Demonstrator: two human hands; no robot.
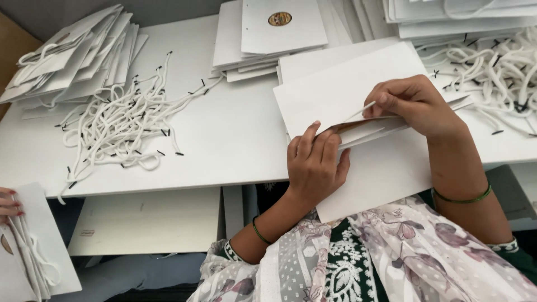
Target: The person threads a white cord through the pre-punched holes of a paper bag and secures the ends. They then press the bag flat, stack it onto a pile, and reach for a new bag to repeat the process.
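At the table's near edge, her left hand [314, 165] pins the flat white paper bag [358, 128], fingers spread inside its mouth. Her right hand [411, 103] pinches a white cord [361, 112], seemingly threading it; next needs steady aim.

— What is the person wearing?

— A loose top of pale, light cloth printed with large flowers in muted mauve and grey. Down the middle of the chest runs a dark green panel [347, 263] worked with white lace-like embroidery.

— And the sleeves?

— The left sleeve [240, 274] and the right sleeve [464, 246] end short of the wrists, leaving the forearms bare. Each cuff is edged with a narrow dark green band with a small white pattern.

— Any jewellery?

— A thin green bangle [258, 231] circles the left wrist, and another thin green bangle [463, 199] sits on the right wrist. No rings show on the left hand [314, 163] or the right hand [417, 103], and no gloves.
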